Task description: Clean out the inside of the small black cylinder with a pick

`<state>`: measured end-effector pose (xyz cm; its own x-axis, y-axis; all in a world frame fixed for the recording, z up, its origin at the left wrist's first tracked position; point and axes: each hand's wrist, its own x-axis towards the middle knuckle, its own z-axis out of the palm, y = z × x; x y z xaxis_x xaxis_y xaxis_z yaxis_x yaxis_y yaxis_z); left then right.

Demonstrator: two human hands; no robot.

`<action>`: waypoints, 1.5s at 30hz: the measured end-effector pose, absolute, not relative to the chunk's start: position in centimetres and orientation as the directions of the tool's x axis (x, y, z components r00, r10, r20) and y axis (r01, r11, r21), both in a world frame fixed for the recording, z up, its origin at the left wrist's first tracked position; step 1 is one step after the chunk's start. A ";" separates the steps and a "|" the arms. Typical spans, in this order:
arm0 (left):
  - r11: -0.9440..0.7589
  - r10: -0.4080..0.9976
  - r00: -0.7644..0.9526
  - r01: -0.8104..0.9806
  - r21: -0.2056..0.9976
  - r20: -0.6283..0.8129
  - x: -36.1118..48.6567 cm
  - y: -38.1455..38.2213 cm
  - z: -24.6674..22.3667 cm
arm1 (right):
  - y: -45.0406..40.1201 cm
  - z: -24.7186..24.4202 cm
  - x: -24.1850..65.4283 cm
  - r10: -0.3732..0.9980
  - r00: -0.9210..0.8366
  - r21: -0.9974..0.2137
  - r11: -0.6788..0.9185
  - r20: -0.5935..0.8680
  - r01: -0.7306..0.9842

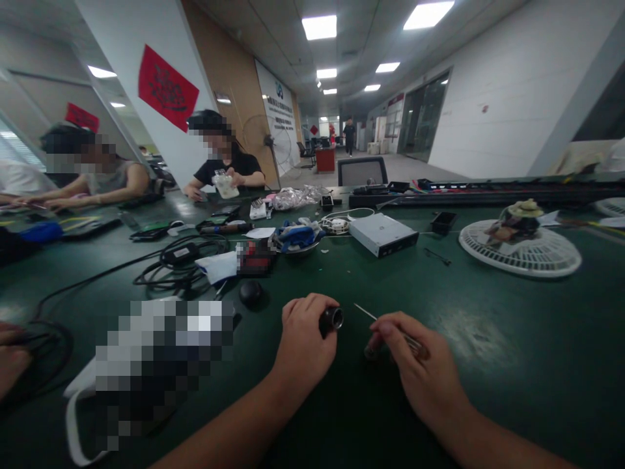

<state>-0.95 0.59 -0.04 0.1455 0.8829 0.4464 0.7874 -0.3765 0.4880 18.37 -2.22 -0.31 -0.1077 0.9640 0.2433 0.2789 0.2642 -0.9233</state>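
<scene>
My left hand point(307, 335) is closed round a short black cylinder point(333, 318), whose open, shiny-rimmed end faces right. Most of that cylinder is hidden by the fingers. My right hand point(424, 365) grips a thin screwdriver point(365, 312) with a slim metal shaft, its tip pointing up and left towards the cylinder but apart from it. Under the right fingers shows a small dark round piece point(371, 352); whether it is held or lies on the table cannot be told. Both hands are over the dark green table point(527, 391).
A black mouse point(251, 294), coiled black cables point(168, 270) and a blurred-out object point(161, 365) lie left. Beyond are a grey disc drive point(383, 233), a bowl with blue cloth point(297, 236) and a white fan grille point(520, 254). Another person's hand point(12, 358) is at the left edge.
</scene>
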 end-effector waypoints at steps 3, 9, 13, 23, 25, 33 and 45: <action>-0.361 0.889 0.131 0.791 0.494 0.439 -0.9 0.7 -0.1 | -1.8 -0.4 17.9 0.936 -0.190 -0.780 0.351 0.296 0.518; -0.360 0.901 0.152 0.785 0.505 0.406 -0.8 0.6 0.0 | -1.9 -0.6 17.7 0.922 -0.299 -0.733 0.379 0.247 0.564; -0.386 0.898 0.190 0.771 0.506 0.396 -0.7 0.5 0.2 | -1.8 -0.4 17.9 0.941 -0.225 -0.809 0.334 0.255 0.483; -0.496 0.860 0.312 0.702 0.511 0.404 -0.6 0.4 0.3 | -1.5 -1.1 18.2 0.953 -0.127 -0.930 0.297 0.275 0.216; -0.516 0.852 0.348 0.679 0.522 0.391 -0.6 0.3 0.4 | -1.5 -1.2 18.2 0.958 -0.112 -0.937 0.284 0.265 0.205; -0.601 0.799 0.461 0.590 0.539 0.386 -0.5 0.0 0.8 | -1.6 -1.4 18.0 0.960 -0.097 -0.944 0.278 0.264 0.176; -0.676 0.734 0.536 0.524 0.518 0.416 -0.7 0.0 0.8 | -1.5 -0.3 17.9 0.982 -0.137 -0.950 0.160 0.127 0.269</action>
